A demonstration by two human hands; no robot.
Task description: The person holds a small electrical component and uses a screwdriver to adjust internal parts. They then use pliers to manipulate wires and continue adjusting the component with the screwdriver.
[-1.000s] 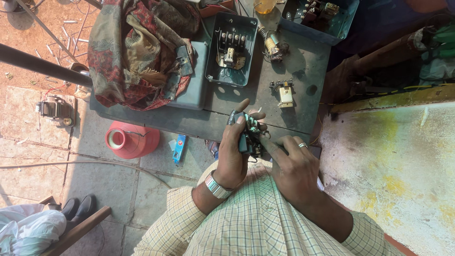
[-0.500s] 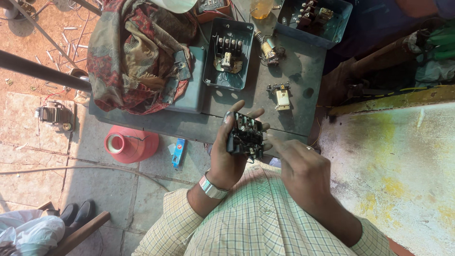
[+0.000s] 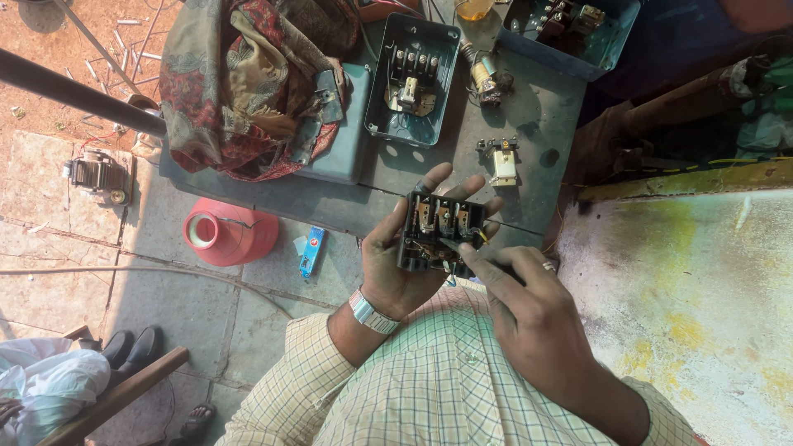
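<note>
Head view: left hand (image 3: 395,263) grips a black switch block (image 3: 439,233) from its left side, fingers curled behind it, long axis running left to right above the chest. Right hand (image 3: 529,307) is closed on a thin tool whose tip meets the block's lower right. A blue rectangular packet (image 3: 311,251) lies on the paving beside a red funnel (image 3: 229,233).

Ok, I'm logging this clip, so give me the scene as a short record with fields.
Left hand: holds black switch block from below
Right hand: works a thin tool into the block's lower edge
Bench: open grey-blue switch box, small white part, patterned cloth
Floor: red cone
</note>
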